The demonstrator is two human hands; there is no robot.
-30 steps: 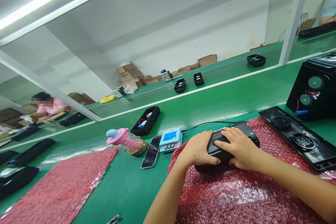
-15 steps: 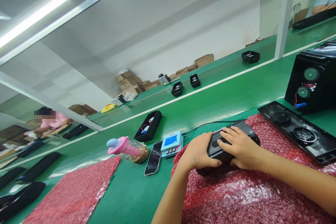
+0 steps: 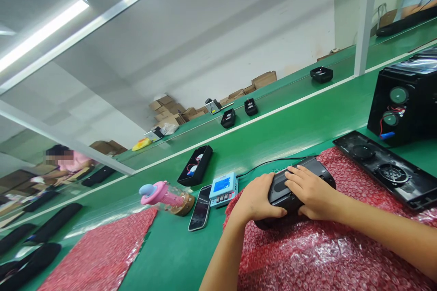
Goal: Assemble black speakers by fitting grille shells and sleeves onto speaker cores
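A black speaker [image 3: 280,183] is found lying on red bubble wrap [image 3: 334,250], which is spread over the green table [image 3: 170,254]. The left part of the speaker is grasped by the left hand [image 3: 256,198], the thumb being laid along its near side. The speaker is also grasped by the right hand [image 3: 314,192], the fingers being laid across its top and the thumb set at its near side.

Left of the speaker, a blue meter [image 3: 223,186], a phone [image 3: 200,209] and a pink-lidded cup [image 3: 170,198] are noted, in that order outward. A black cable [image 3: 269,162] is run from the meter to beyond the speaker. An open case [image 3: 201,166] with wiring inside is placed beyond and left of the speaker. Right of the speaker, a black panel [image 3: 378,168] is laid with its round fittings exposed.
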